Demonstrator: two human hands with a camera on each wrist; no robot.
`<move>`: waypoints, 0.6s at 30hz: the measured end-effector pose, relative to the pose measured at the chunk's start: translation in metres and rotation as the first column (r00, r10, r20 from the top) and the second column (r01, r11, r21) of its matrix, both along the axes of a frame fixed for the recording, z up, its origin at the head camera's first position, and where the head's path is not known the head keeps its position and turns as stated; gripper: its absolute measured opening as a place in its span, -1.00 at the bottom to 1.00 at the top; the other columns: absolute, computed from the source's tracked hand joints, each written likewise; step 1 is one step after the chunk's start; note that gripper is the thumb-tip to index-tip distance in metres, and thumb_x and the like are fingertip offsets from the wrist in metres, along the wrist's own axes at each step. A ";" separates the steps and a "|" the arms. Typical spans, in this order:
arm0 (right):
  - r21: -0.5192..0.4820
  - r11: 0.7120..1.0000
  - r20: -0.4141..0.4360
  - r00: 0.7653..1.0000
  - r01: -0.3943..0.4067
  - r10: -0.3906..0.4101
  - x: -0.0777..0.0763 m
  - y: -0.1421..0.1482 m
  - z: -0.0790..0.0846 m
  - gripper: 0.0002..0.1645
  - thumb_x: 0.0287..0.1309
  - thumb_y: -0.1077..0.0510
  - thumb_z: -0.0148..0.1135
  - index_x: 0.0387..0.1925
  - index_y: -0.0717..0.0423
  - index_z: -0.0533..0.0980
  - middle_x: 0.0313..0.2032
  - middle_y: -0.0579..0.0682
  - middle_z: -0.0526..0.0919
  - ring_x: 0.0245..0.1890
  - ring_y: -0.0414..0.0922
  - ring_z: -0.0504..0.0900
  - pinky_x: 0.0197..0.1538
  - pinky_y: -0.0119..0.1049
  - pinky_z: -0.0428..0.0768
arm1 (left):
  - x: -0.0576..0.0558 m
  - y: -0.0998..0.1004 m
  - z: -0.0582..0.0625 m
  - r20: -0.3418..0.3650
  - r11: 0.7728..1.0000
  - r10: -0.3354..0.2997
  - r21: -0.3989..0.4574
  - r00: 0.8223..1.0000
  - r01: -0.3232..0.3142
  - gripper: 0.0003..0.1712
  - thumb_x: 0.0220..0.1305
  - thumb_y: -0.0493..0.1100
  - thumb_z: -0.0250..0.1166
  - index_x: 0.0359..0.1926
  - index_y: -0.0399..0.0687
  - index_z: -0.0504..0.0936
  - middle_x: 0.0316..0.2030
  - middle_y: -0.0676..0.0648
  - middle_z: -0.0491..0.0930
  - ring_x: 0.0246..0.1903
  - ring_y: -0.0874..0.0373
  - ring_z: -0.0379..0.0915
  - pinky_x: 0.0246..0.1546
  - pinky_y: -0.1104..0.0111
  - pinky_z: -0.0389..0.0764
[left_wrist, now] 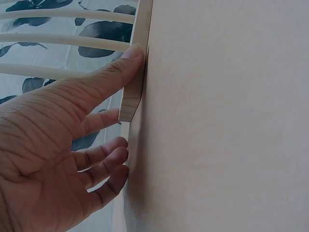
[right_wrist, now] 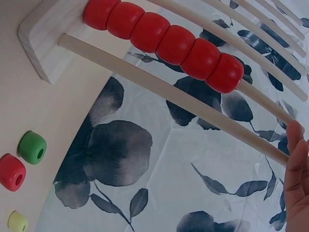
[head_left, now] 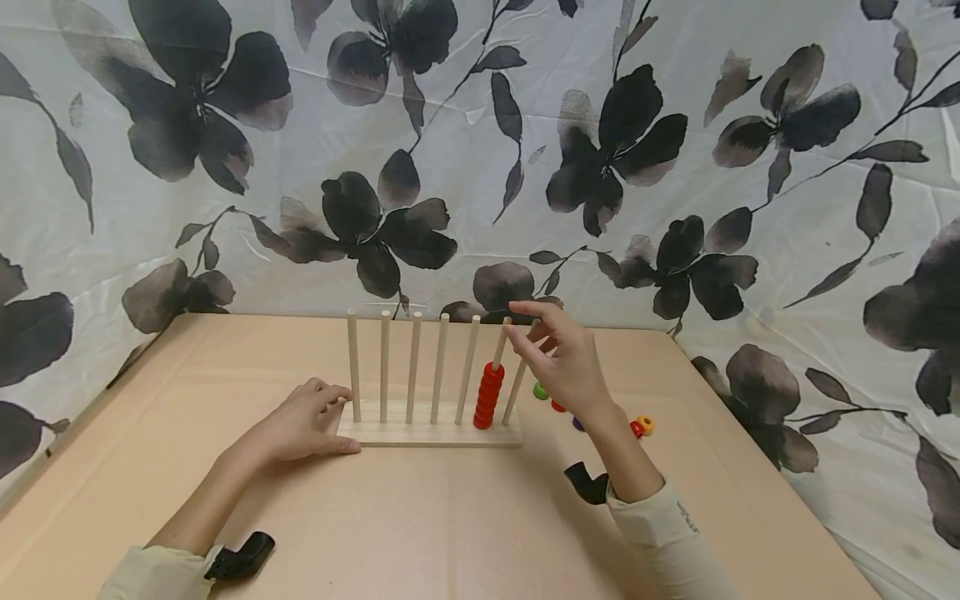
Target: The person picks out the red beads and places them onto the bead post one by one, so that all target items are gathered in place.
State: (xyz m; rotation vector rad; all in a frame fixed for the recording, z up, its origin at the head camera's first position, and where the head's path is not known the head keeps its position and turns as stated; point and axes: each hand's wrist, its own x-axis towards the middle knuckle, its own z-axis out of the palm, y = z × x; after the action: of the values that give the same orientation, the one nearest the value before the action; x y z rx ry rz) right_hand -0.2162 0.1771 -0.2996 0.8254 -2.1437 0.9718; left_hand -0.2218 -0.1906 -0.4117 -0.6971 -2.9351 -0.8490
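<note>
A wooden peg rack (head_left: 442, 433) with several upright pegs stands on the table. My left hand (head_left: 303, 421) holds its left end, the thumb (left_wrist: 130, 52) pressed on the front edge of the base and the other fingers around the side. A stack of red beads (head_left: 489, 396) sits low on the second peg from the right. At the top of that peg is my right hand (head_left: 562, 350), thumb and index finger apart on either side of the tip. No bead shows between them. The rightmost peg (right_wrist: 174, 96) is bare and passes partly behind this hand.
Loose beads lie on the table right of the rack: a green bead (right_wrist: 33, 147), a red bead (right_wrist: 12, 172), a yellow bead (right_wrist: 18, 221) and others partly behind my right forearm. A flower-printed cloth (head_left: 480, 167) hangs behind the table (head_left: 420, 517).
</note>
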 end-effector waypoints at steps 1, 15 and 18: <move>0.001 1.000 0.001 1.000 0.000 0.000 0.000 0.000 0.000 -0.57 0.20 0.31 0.44 0.10 0.28 0.60 -0.34 0.09 0.69 -0.48 -0.19 0.60 -0.31 -0.35 0.65 | 0.000 0.000 0.000 0.001 1.000 0.000 0.002 1.000 0.000 -0.04 -0.10 0.28 0.63 0.22 -0.16 0.56 -0.02 -0.23 0.48 -0.07 -0.08 0.38 -0.09 0.07 0.46; -0.015 0.998 0.039 0.997 0.066 -0.065 0.010 0.008 -0.001 -0.58 0.22 0.26 0.44 0.11 0.21 0.60 -0.19 0.06 0.71 -0.42 -0.17 0.67 -0.28 -0.39 0.64 | 0.001 0.000 0.002 0.009 1.000 0.005 0.003 1.000 -0.005 -0.08 -0.10 0.28 0.63 0.20 -0.10 0.56 -0.03 -0.22 0.47 -0.06 -0.08 0.37 -0.08 0.05 0.46; -0.032 0.996 0.043 0.996 0.080 -0.079 0.012 0.011 -0.003 -0.57 0.21 0.28 0.45 0.11 0.19 0.60 -0.15 0.07 0.74 -0.42 -0.17 0.68 -0.28 -0.41 0.63 | 0.001 0.000 0.001 0.008 1.000 0.007 0.002 1.000 -0.007 -0.08 -0.10 0.28 0.63 0.20 -0.10 0.56 -0.04 -0.21 0.48 -0.07 -0.07 0.37 -0.09 0.07 0.45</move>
State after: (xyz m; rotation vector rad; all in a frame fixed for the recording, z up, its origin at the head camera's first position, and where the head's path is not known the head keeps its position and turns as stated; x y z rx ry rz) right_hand -0.2043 0.1878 -0.3023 0.7038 -2.1720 0.9899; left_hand -0.2204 -0.1903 -0.4102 -0.6844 -2.9414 -0.8557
